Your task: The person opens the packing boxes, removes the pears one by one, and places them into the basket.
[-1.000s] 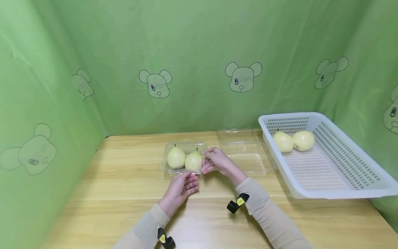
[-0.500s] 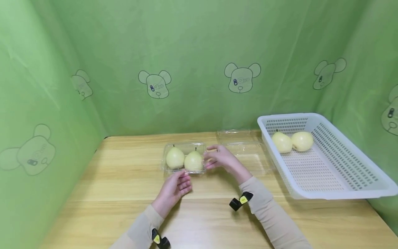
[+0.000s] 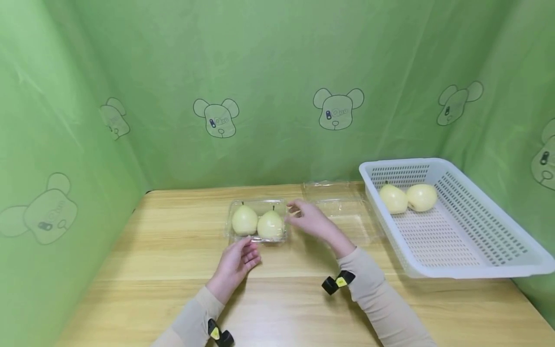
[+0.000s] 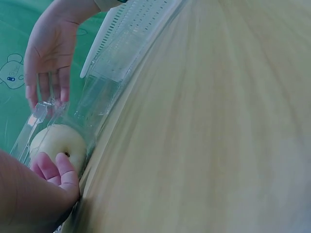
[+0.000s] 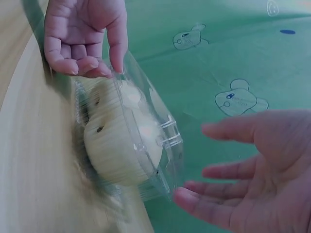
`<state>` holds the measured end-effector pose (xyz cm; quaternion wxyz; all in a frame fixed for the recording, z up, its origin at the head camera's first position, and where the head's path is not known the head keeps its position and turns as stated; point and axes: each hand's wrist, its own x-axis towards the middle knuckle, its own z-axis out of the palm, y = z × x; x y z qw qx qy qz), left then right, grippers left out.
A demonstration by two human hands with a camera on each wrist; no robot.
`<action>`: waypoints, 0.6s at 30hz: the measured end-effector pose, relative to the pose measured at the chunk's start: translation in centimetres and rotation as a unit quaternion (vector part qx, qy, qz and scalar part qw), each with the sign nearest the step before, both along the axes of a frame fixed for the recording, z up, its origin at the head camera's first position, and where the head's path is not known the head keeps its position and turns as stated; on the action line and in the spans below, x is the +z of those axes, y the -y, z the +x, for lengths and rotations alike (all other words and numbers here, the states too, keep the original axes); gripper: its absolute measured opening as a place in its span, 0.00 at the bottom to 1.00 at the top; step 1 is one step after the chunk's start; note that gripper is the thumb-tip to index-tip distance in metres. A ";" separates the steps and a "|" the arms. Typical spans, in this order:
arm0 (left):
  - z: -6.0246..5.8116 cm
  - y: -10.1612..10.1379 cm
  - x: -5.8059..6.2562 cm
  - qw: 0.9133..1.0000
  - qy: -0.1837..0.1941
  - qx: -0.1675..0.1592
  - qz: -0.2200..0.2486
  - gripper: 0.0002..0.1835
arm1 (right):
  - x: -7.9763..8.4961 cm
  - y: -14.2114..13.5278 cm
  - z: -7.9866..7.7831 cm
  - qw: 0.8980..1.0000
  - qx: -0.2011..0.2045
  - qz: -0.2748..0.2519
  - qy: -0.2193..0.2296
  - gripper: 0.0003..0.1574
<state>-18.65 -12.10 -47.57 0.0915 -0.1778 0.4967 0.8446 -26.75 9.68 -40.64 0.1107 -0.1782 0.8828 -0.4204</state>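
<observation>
Two pale yellow pears (image 3: 244, 220) sit side by side in a clear plastic clamshell box (image 3: 260, 205), its lid down over them. At the box's front edge is my left hand (image 3: 232, 265), fingers loosely bent. In the right wrist view, the left thumb (image 5: 117, 51) reaches right to the lid's edge. My right hand (image 3: 313, 221) is beside the box's right end, fingers relaxed and spread with nothing between them. From the right wrist, the lower fingertips of this right hand (image 5: 272, 179) are close to the box's corner.
A white slotted basket (image 3: 396, 241) stands at the right with two more pears (image 3: 422, 197) at its far end. Between it and the pear box lies a second clear clamshell (image 3: 342, 219), opened out. Green printed cloth (image 3: 277, 149) walls the wooden table (image 3: 173, 260) on three sides.
My left hand has slid left along the box's front edge. My right hand has drawn back slightly to the right from the box's corner. The box has barely moved.
</observation>
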 end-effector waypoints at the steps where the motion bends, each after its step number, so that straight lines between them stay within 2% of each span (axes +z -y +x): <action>1: 0.0 0.0 0.0 1.000 -0.002 0.002 0.002 0.08 | 0.0 0.1 0.1 1.000 0.015 0.013 -0.023 0.40; 3: 0.0 0.0 0.0 1.000 -0.004 0.006 0.004 0.06 | 0.1 0.3 0.4 0.996 0.049 0.032 -0.062 0.44; 6: 0.0 0.0 0.1 1.000 -0.004 0.011 0.008 0.05 | -0.1 0.6 0.7 0.991 0.085 0.050 -0.093 0.51; 11: 0.1 -0.1 0.0 1.000 -0.003 0.017 0.008 0.04 | -1.1 0.9 0.8 0.979 0.123 0.090 -0.134 0.59; 14: 0.1 -0.2 0.0 1.000 -0.004 0.021 0.007 0.04 | -1.4 1.0 0.8 0.974 0.134 0.102 -0.149 0.58; 18: 0.1 -0.2 -0.1 1.000 -0.006 0.026 0.007 0.04 | -1.5 1.0 0.8 0.973 0.144 0.105 -0.148 0.51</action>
